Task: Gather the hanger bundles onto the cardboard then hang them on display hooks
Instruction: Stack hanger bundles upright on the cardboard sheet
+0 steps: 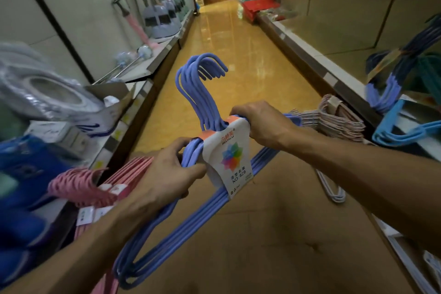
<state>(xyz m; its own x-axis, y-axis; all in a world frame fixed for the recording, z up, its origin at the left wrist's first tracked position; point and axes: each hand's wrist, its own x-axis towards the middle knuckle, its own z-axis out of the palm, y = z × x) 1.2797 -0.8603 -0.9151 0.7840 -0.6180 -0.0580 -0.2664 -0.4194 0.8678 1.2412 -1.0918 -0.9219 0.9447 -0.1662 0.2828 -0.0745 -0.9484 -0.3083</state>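
Brown cardboard [274, 246] lies flat on the aisle floor. Above it, a periwinkle-blue hanger bundle [167, 217] with a white paper label [229, 160] is held up, hooks upward. The left hand [164, 174] and right hand [265, 124] each curl round its shoulders.

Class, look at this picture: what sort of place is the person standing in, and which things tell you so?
Most likely a household goods shop aisle. Shelving lines both sides of a tiled floor, pink hanger bundles lie in stock, and both hands hold a blue hanger bundle wrapped in a printed retail label.
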